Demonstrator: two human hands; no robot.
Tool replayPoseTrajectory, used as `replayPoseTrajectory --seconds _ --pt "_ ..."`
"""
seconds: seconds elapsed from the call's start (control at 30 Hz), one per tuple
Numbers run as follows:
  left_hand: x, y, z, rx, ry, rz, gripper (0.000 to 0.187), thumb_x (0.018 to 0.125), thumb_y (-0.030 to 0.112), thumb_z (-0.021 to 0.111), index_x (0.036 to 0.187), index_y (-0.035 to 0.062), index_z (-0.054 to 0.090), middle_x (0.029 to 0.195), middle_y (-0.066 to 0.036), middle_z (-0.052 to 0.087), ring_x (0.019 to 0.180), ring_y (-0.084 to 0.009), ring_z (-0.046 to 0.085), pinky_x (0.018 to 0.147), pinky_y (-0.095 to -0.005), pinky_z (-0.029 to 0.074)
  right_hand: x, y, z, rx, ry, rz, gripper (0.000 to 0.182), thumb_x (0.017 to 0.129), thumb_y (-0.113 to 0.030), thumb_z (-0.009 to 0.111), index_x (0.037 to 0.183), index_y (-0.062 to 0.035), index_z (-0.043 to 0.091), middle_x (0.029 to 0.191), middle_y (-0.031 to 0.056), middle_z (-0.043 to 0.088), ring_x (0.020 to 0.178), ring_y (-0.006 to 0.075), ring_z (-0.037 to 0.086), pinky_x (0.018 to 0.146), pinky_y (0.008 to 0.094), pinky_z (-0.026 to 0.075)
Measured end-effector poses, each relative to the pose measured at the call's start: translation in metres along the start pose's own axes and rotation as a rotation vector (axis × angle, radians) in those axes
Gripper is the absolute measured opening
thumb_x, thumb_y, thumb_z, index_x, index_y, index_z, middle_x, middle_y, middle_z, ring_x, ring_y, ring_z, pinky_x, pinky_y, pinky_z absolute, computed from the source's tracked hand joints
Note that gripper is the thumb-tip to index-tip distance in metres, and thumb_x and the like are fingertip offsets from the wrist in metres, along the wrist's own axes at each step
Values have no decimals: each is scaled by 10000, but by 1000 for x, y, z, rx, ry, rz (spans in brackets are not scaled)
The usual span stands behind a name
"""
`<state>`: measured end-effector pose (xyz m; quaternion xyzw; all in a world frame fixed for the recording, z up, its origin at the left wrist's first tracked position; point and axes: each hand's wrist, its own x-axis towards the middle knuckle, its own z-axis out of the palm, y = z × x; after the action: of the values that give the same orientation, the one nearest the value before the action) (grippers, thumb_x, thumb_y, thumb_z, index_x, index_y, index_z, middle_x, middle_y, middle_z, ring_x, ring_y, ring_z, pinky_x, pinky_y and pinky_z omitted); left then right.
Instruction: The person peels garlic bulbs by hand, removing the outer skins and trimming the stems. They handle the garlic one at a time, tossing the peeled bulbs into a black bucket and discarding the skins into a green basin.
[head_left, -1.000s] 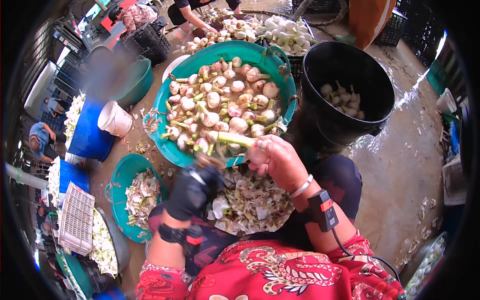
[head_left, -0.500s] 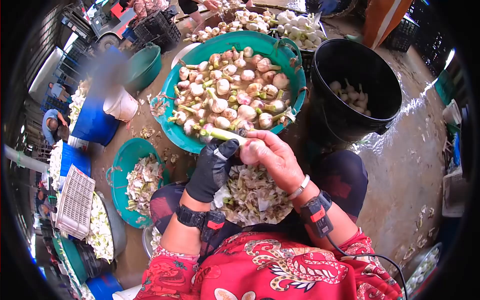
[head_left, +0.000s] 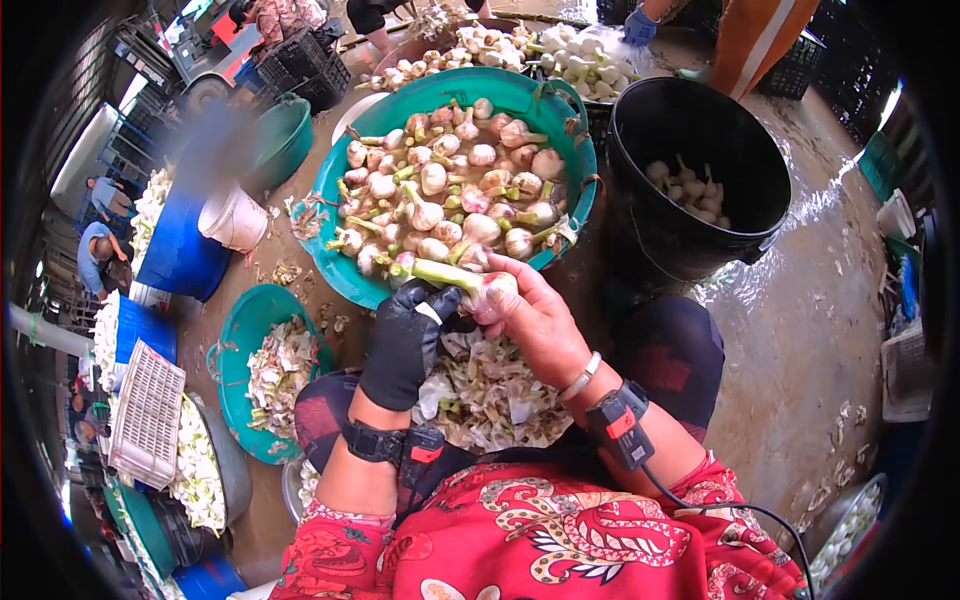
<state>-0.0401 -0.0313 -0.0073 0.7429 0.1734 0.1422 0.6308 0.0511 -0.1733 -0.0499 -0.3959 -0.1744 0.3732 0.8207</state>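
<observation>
A garlic bulb (head_left: 492, 292) with a thick green stem is held between my two hands, above a pile of peeled skins (head_left: 490, 395) in my lap. My left hand (head_left: 405, 340), in a black glove, is closed around the stem side. Bare fingers of my right hand (head_left: 540, 320) grip the bulb from the right. Just beyond my hands stands a green tub (head_left: 325, 215) of water with many unpeeled garlic bulbs (head_left: 425, 212) in it. To its right, a black bucket (head_left: 625, 190) contains several paler bulbs (head_left: 690, 190).
A smaller green basin (head_left: 232, 345) with skins sits at my left. Beyond it are a white crate (head_left: 148, 415) and a blue tub (head_left: 185, 255). Piled white garlic (head_left: 590, 65) lies at the back, near another person's blue-gloved hand (head_left: 640, 27). The floor (head_left: 790, 350) looks wet.
The view has shifted slightly, so the surroundings sit a little further left. My hands still hold the garlic bulb, its stem now lying more level. A blue-gloved hand shows more clearly at the back.
</observation>
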Motion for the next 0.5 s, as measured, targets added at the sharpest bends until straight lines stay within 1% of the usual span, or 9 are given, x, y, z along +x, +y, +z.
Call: replayPoseTrajectory --seconds 0.07,0.13,0.2,0.27,0.33,0.37,0.43,0.47,0.5 --pt "1 -1 3 73 2 43 212 900 75 596 1080 -26 641 972 -72 680 823 -127 639 732 -287 527 1 0 1 -65 7 -27 470 952 -106 535 1374 2 358 983 59 583 822 117 576 695 259 493" --pt "0 -2 8 -174 -19 -87 208 896 75 592 1069 -27 646 951 -68 687 819 -125 639 731 -288 518 1 0 4 -258 18 -103 483 953 -71 483 1401 -4 316 950 45 561 808 109 557 690 252 484" --pt "1 -7 3 -58 1 -55 202 879 73 604 1053 -17 652 937 -66 690 810 -124 637 733 -288 516 1 2 10 -317 50 -216 462 958 -118 459 1383 4 325 861 36 556 715 106 543 610 229 459" --pt "3 -18 -6 62 14 -26 197 862 70 615 1038 -7 659 922 -64 692 802 -123 636 735 -289 513 -1 -7 12 -89 150 195 402 966 -249 449 1283 -2 437 760 20 539 607 105 514 514 221 419" --pt "4 -32 -18 81 -3 63 220 789 34 641 1007 20 668 876 -73 693 792 -157 642 739 -300 510 9 -13 0 164 -45 566 287 920 -327 488 848 -79 610 634 20 517 510 130 498 444 241 410" --pt "4 -21 -21 247 -59 238 279 722 1 654 999 34 667 866 -88 683 791 -201 640 743 -317 508 6 -22 6 210 -117 691 273 915 -309 491 837 -72 601 629 28 527 512 136 509 442 242 421" --pt "3 -6 -15 404 -163 299 314 713 16 674 1025 34 663 919 -95 666 809 -218 634 750 -321 504 4 -6 -3 334 -372 813 279 917 -300 490 906 -37 582 671 50 571 538 149 556 441 238 449" --pt "5 -6 -13 457 -207 416 325 722 35 691 1045 33 659 939 -91 661 810 -204 632 751 -319 503 0 -9 6 333 -240 798 311 922 -300 486 957 -4 576 695 54 574 548 156 570 437 225 442" --pt "-1 -7 -9 297 -182 304 346 784 98 704 1116 26 637 970 -57 657 823 -151 625 749 -294 500 1 -8 3 390 -259 751 320 925 -304 485 961 -1 580 696 52 572 552 160 578 437 225 445"
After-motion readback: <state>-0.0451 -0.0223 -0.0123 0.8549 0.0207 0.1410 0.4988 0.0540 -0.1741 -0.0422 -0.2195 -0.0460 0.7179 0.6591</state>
